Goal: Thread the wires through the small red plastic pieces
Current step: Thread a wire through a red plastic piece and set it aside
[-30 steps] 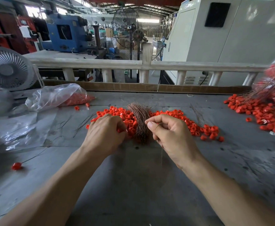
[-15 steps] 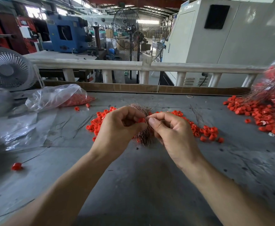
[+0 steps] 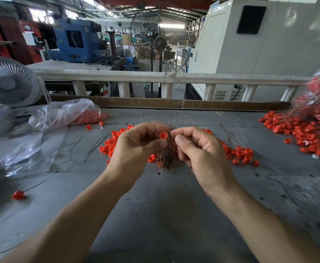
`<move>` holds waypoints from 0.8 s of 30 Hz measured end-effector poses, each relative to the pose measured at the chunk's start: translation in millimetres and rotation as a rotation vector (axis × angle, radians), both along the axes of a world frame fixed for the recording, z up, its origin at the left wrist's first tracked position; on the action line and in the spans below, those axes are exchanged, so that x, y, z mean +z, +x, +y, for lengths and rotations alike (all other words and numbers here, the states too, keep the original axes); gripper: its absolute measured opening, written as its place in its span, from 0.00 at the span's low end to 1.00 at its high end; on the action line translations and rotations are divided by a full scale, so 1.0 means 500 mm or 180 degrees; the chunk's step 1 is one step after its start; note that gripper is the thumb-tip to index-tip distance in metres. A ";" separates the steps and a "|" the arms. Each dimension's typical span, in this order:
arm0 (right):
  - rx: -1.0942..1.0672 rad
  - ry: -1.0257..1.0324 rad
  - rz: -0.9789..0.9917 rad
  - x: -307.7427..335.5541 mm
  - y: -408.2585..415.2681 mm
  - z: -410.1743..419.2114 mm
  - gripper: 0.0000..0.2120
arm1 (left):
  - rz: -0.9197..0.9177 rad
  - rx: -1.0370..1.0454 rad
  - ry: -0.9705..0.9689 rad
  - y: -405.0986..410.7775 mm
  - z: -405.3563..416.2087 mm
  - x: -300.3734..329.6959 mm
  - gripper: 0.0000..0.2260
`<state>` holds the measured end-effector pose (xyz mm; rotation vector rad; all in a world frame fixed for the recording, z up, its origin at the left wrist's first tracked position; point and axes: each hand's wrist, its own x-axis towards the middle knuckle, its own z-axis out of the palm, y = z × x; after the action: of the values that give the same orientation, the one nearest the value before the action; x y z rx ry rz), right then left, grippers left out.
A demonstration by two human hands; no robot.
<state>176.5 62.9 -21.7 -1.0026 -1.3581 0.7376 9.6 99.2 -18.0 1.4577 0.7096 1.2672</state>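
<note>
My left hand (image 3: 136,147) has lifted from the pile and now pinches one red cap (image 3: 163,135); my right hand (image 3: 199,149), just beside, pinches a wire I cannot see clearly. Threading can begin.

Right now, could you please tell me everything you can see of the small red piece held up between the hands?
The small red piece is a little round cap of glossy red plastic, with a rim around a hollow middle that faces the camera. The left hand pinches it between thumb and fingertips, above the bundle of thin brown wires on the grey table. The right hand is close beside it, fingertips pinched; any wire there is too thin to see.
</note>
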 end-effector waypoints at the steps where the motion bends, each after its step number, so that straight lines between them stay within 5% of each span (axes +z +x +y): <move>1: 0.0026 0.0003 0.0044 0.000 0.000 0.000 0.06 | -0.0003 0.0024 -0.0010 0.001 0.000 0.000 0.11; 24: -0.0206 0.0360 -0.0234 0.000 -0.001 0.001 0.06 | -0.0024 -0.0434 -0.0081 0.000 -0.002 -0.003 0.14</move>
<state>176.0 63.6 -21.9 -0.9871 -1.4085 0.5742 9.4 98.1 -19.6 1.4549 0.6086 1.1546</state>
